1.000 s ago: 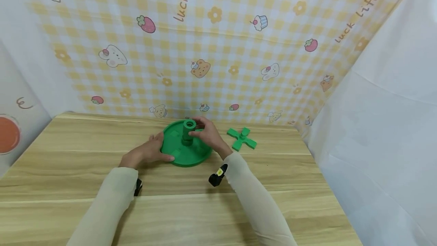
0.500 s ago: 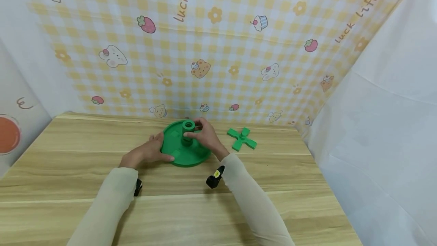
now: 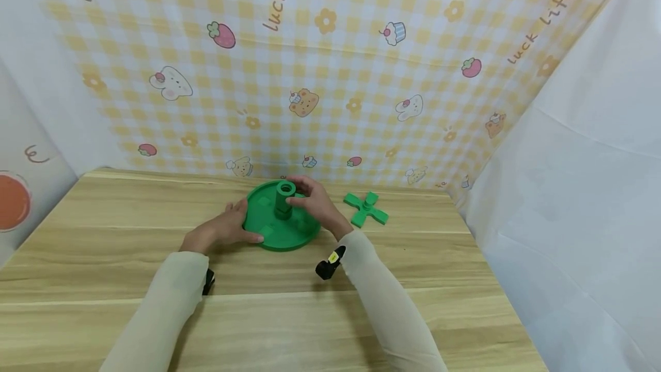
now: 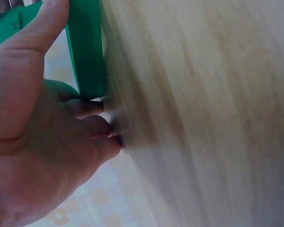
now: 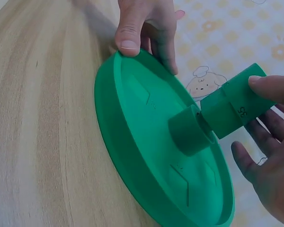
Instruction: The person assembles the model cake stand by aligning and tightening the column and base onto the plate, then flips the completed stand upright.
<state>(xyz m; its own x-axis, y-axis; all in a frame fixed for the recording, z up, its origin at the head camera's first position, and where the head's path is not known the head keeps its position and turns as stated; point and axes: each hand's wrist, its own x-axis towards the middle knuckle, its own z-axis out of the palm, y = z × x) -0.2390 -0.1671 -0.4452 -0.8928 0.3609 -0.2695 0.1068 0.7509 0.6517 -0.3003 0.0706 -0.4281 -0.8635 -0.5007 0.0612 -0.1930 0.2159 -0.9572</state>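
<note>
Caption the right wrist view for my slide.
Right hand holds green post at the socket of a round base, left hand on its rim.

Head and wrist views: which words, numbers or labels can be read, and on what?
"luck life": patterned cloth, right side.
"luck li": same cloth, upper middle, cut off by the frame.
"35": green cylinder.
"34" or "3A": green part, upper left of the left wrist view.
Too small to read: marks in the green dish; yellow label on the black device; letters along the cloth's bottom.
</note>
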